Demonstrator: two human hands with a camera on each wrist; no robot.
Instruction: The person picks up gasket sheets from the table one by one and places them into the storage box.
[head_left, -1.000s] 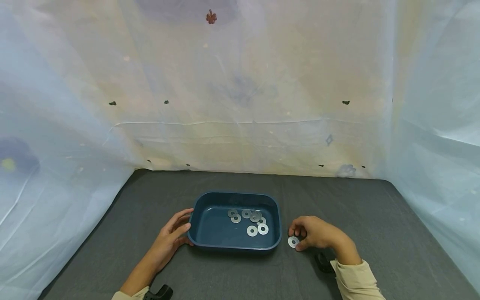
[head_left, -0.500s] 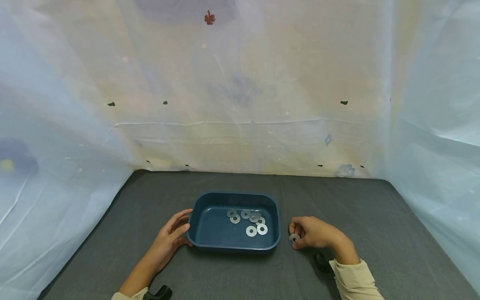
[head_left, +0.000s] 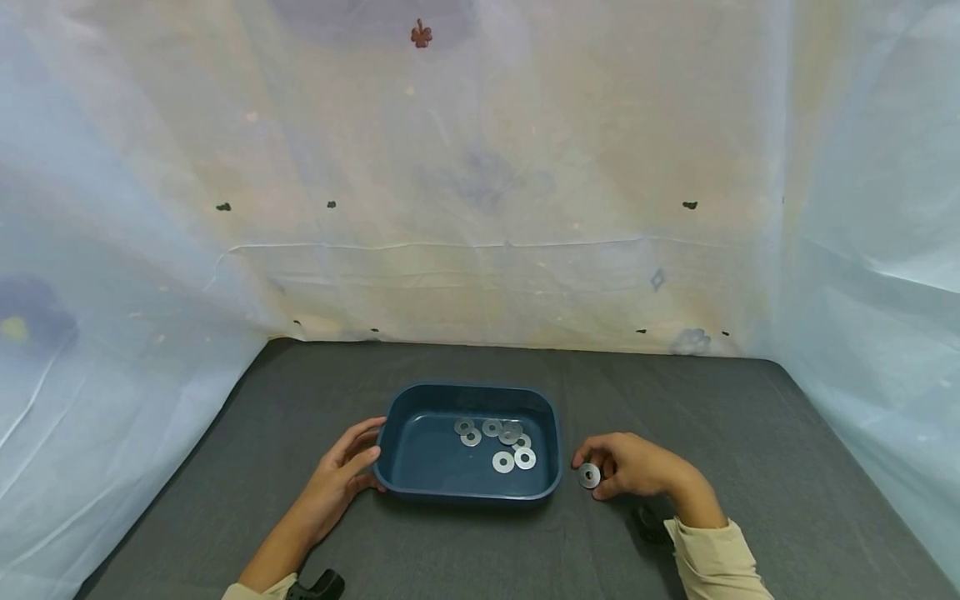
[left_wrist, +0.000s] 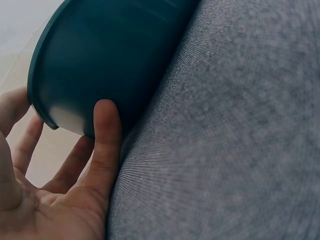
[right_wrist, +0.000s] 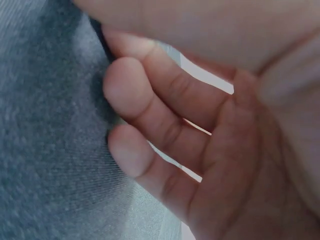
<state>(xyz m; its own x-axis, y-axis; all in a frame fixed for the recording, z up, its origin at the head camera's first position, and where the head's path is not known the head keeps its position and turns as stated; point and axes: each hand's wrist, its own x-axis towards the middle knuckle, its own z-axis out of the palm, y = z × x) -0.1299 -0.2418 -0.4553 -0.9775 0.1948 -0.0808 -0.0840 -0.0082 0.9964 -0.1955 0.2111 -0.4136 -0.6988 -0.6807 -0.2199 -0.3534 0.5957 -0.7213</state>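
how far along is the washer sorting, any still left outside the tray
Done: about seven washers already lie in the dark blue tray, clustered toward its far right. In hand: the right hand pinches one more washer just right of the tray, not yet over it, while the left hand rests against the tray's left wall. Left: only that washer shows outside; no others are visible on the grey cloth.

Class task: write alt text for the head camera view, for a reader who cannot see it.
A right hand pinches a metal washer beside a dark blue tray holding several washers, while the left hand rests against the tray's left side on a grey table.
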